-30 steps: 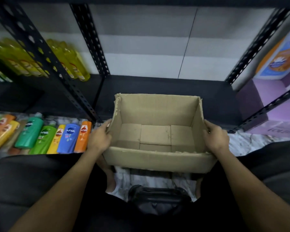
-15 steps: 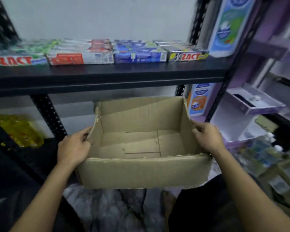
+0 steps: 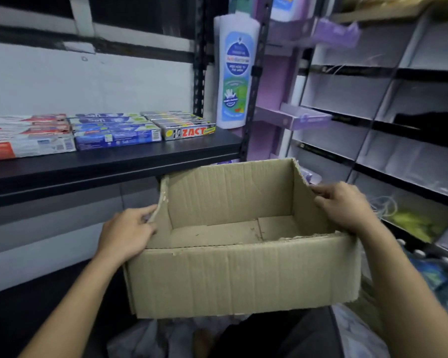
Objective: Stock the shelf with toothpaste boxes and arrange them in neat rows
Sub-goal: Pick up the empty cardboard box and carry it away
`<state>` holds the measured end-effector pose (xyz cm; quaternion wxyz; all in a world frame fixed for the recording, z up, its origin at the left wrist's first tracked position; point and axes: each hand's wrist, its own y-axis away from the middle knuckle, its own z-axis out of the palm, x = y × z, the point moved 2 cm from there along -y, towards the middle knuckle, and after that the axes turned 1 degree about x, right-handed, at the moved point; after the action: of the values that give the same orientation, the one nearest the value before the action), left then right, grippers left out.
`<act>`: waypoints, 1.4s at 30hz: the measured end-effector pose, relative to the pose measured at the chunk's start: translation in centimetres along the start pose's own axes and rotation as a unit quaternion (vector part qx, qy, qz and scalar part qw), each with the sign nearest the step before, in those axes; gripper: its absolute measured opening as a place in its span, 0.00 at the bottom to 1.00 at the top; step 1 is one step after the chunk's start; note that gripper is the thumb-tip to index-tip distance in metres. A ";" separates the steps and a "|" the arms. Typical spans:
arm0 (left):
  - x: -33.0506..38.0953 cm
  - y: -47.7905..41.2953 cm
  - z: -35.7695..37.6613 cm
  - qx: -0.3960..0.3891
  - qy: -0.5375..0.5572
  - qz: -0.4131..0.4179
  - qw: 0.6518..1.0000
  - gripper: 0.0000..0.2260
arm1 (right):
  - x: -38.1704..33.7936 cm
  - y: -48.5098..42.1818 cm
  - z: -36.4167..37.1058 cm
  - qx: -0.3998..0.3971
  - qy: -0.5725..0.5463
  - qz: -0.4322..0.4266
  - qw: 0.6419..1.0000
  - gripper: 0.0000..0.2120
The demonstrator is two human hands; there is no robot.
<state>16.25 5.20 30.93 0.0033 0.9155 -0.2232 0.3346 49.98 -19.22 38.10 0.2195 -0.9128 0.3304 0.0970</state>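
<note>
An open, empty cardboard box [image 3: 241,277] hangs in front of me below the black shelf [image 3: 109,164]. My left hand [image 3: 126,232] grips its left wall at the torn rim. My right hand [image 3: 344,206] grips the right wall, fingers curled over the edge. On the shelf, toothpaste boxes lie in rows: red and white ones [image 3: 27,136] at the left, blue ones [image 3: 115,131] in the middle, silver ZACT ones [image 3: 184,125] at the right.
A tall white bottle-shaped display [image 3: 234,71] stands against the black shelf upright [image 3: 254,86]. To the right are purple and white shelves [image 3: 388,104] with a purple tray [image 3: 299,117]. Bagged goods [image 3: 414,223] lie low at the right. My dark-clothed legs are below the box.
The view swung up and to the right, from the bottom shelf to the toothpaste shelf. Both hands kept their hold while the box rose and shifted right.
</note>
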 end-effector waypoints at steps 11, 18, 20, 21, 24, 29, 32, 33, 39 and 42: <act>15.1 -0.1 6.7 -0.030 0.007 0.155 0.987 0.24 | 12.2 8.1 -9.0 0.134 0.009 0.200 0.971 0.21; 22.6 -0.6 9.5 -0.016 0.005 0.253 0.967 0.25 | 17.2 11.9 -9.6 0.234 -0.028 0.281 0.930 0.21; 23.5 -1.4 11.2 -0.021 -0.004 0.262 0.965 0.26 | 18.6 12.7 -8.4 0.256 -0.043 0.297 0.919 0.22; 23.8 -1.7 12.1 -0.025 -0.012 0.266 0.964 0.26 | 19.3 13.1 -7.6 0.264 -0.046 0.303 0.915 0.22; 23.5 -2.5 15.5 -0.053 -0.007 0.268 0.962 0.26 | 20.9 14.0 -4.3 0.264 -0.061 0.330 0.904 0.22; 19.7 -3.7 23.8 -0.150 -0.011 0.225 0.963 0.25 | 23.8 15.7 4.0 0.205 -0.043 0.400 0.892 0.23; 16.9 -3.4 29.2 -0.184 -0.046 0.174 0.966 0.26 | 25.0 17.4 9.4 0.153 -0.041 0.439 0.884 0.24; 16.2 -3.0 30.7 -0.190 -0.055 0.153 0.968 0.26 | 25.4 18.1 11.0 0.137 -0.043 0.454 0.879 0.24; 11.5 -1.6 38.3 -0.237 -0.096 0.082 0.963 0.27 | 26.7 23.0 18.5 0.106 -0.062 0.511 0.850 0.23; 9.2 -0.8 41.2 -0.255 -0.115 0.063 0.958 0.27 | 26.9 24.7 21.1 0.104 -0.060 0.541 0.832 0.24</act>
<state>48.00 -4.20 4.68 0.1899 0.9009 -0.3568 0.1585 53.93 -41.42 2.43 0.2449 -0.5522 0.7659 0.2203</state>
